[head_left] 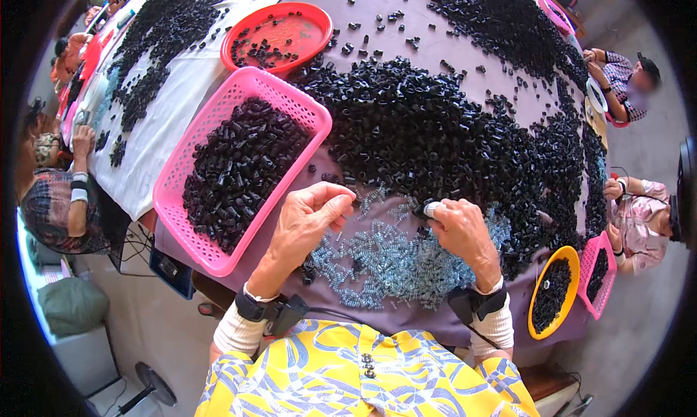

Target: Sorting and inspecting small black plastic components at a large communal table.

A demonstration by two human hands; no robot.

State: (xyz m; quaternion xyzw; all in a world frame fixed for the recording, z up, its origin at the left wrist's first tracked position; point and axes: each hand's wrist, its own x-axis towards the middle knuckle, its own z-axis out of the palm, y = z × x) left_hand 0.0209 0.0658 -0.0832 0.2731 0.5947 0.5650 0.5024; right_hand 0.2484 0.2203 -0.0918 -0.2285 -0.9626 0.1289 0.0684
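Observation:
My left hand [308, 217] hovers over the table's near edge with thumb and fingertips pinched together; what they hold, if anything, is too small to make out. My right hand [466, 234] is closed, a small black plastic part [421, 209] at its fingertips, beside a pale covering on one finger. Below and between both hands spreads a heap of tiny pale-blue, coil-like pieces [396, 264]. Just beyond lies a large pile of small black plastic parts [414, 127]. To the left of my left hand stands a pink perforated basket [171, 172] filled with similar black parts.
A red round tray [319, 26] with scattered black parts sits behind the basket. At right are a yellow bowl [573, 261] and a smaller pink basket [608, 272]. More black parts cover the far table. Several people sit along both sides. Dark bands with boxes circle my wrists.

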